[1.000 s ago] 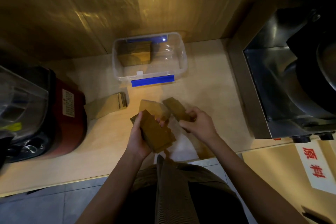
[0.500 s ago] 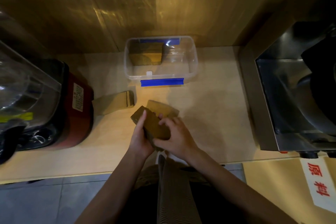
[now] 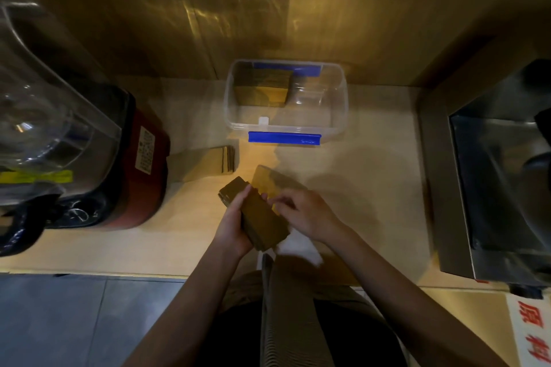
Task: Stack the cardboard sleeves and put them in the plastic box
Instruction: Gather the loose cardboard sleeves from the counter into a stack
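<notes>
Gripping sleeve stack (image 3: 262, 217) in left hand (image 3: 234, 228), right fingers (image 3: 278, 202) seemingly touching

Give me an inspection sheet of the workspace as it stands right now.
Surface: light wooden counter, against a wood-panel wall.
Job's things: held stack of cardboard sleeves; one loose sleeve on the counter just behind it; another stack lying left of it; clear plastic box, lid off, with sleeves already in its back left corner.
Clutter: white paper under the hands.
Grippers: left hand grips the held stack; right hand fingers at its edge, grip unclear.
Cables: nothing seen.
Surroundings: red-based blender at left, steel machine at right.
</notes>
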Motion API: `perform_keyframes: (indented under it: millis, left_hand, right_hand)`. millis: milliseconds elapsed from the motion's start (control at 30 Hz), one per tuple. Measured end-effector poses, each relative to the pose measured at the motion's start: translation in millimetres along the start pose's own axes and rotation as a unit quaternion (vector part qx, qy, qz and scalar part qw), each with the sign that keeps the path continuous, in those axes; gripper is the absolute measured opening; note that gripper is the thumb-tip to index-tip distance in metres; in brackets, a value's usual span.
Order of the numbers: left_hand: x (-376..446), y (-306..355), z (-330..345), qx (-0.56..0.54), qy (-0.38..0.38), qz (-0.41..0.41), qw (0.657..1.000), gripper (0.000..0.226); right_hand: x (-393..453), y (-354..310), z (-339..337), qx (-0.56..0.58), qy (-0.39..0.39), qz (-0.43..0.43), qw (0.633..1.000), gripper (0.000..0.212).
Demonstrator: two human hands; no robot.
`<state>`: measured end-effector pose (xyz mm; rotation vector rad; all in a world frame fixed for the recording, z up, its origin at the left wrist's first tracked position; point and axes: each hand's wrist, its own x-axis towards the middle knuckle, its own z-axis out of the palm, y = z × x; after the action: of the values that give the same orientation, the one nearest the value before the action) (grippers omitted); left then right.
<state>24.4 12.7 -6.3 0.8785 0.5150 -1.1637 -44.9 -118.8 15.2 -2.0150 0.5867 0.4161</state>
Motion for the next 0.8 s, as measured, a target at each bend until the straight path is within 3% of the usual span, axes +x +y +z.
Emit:
perform_keyframes:
  millis: [100,200,300,667,800]
  left_hand:
    - [3,1,-2,-0.038,0.023,-0.006,0.999,0.020]
    - [4,0,-4,-0.042,0.040,0.000,0.998,0.021]
    - [3,1,-4,-0.044,0.049,0.007,0.998,0.021]
    - [-1,1,-2,-0.040,0.062,-0.001,0.997,0.026]
    - [-4,0,-1,-0.043,0.038,-0.004,0.998,0.026]
  right_hand:
    - [13,13,4,-0.152,0.061,-0.040,0.986,0.040]
    - [23,34,18,-0.266,0.036,-0.040,0.962,0.066]
    - [28,50,28,-0.325,0.009,-0.012,0.946,0.065]
    - [20,59,31,-0.375,0.119,-0.029,0.919,0.036]
    - [13,51,23,-0.265,0.129,0.025,0.955,0.050]
